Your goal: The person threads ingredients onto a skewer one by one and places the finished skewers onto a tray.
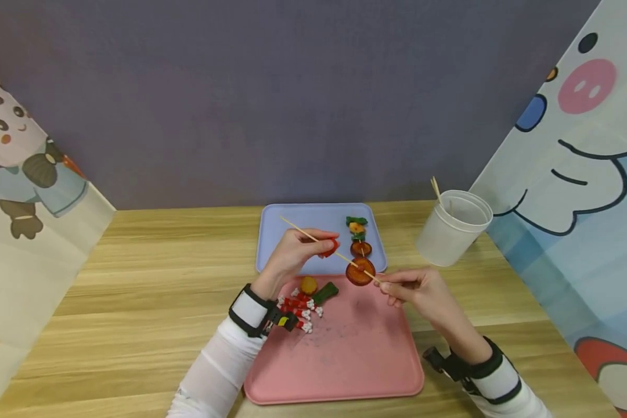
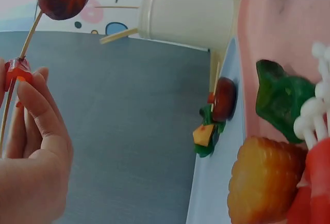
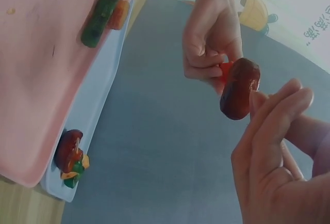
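Note:
Above the trays, a thin wooden skewer [image 1: 296, 226] is held slanting between both hands. My left hand [image 1: 288, 253] pinches a red food piece [image 1: 330, 248], which the skewer passes through in the left wrist view. Toward the other end sits a brown round mushroom cap [image 1: 356, 277] with a scored top, also threaded on the skewer. Just beyond it, my right hand [image 1: 423, 291] pinches the skewer's end between thumb and fingers. In the right wrist view the mushroom cap [image 3: 238, 90] partly hides the red piece behind it.
A pink tray [image 1: 366, 366] holds a yellow corn piece [image 1: 308, 285], a green vegetable piece [image 1: 325, 293] and several red rolls with white tips [image 1: 295, 303]. Behind it, a blue tray [image 1: 274, 232] carries a loaded skewer [image 1: 359, 237]. A white bucket [image 1: 441, 241] with sticks stands at right.

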`<state>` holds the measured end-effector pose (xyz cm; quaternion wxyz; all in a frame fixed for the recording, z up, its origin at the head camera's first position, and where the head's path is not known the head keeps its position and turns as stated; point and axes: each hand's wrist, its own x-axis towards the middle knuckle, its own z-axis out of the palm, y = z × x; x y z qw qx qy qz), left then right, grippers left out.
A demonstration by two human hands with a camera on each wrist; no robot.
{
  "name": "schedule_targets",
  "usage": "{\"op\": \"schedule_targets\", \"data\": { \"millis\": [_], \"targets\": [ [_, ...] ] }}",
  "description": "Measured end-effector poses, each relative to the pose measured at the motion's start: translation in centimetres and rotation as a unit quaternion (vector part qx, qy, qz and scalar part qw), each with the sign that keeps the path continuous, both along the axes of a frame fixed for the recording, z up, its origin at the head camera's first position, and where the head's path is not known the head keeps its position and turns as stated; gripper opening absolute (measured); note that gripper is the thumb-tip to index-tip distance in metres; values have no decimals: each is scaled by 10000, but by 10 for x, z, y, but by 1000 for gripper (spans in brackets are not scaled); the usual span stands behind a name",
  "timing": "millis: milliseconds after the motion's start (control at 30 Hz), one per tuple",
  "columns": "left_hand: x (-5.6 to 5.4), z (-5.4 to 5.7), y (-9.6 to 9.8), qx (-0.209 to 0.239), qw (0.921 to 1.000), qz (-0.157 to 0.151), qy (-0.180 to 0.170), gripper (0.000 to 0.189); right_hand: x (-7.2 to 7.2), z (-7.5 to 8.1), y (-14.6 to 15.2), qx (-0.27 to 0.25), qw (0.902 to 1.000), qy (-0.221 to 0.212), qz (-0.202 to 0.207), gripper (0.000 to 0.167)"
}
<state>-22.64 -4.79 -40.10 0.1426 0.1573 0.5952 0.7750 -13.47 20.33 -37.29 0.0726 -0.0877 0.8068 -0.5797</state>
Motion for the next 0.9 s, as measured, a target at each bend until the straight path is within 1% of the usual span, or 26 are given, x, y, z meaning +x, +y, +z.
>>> {"op": "schedule_targets", "data": {
  "millis": [133, 200, 267, 333, 433, 567, 667, 767, 900],
  "targets": [
    [1, -1, 0, 147, 9998, -133, 28, 29, 0, 1, 2, -61, 9999, -77, 26, 26],
    [1, -2, -1, 114, 9997, -206, 68, 31, 0, 0, 3, -85, 9999, -100, 68, 26],
    [1, -3, -1, 67, 9997, -204, 148, 33, 0, 0, 3, -75, 9999, -101, 84, 26],
    [1, -3, -2, 17, 9996, -138, 229, 33, 1, 0, 3, -48, 9999, -110, 88, 26],
    [1, -4, 0, 168, 9994, -131, 266, 31, 2, 1, 1, 6, 9999, -70, 88, 25],
    [4, -6, 5, 253, 9990, -293, 225, 30, 4, 2, -2, -11, 9999, -22, 138, 24],
    [7, -7, 8, 99, 9991, -321, 277, 41, 4, 1, -4, -27, 9999, 37, 160, 23],
    [8, -5, 9, 47, 9992, -278, 296, 43, 4, 1, -4, -6, 9999, 85, 128, 23],
    [6, -6, 8, 105, 9990, -321, 309, 34, 3, 1, -4, 8, 9999, 84, 80, 23]
  ]
}}
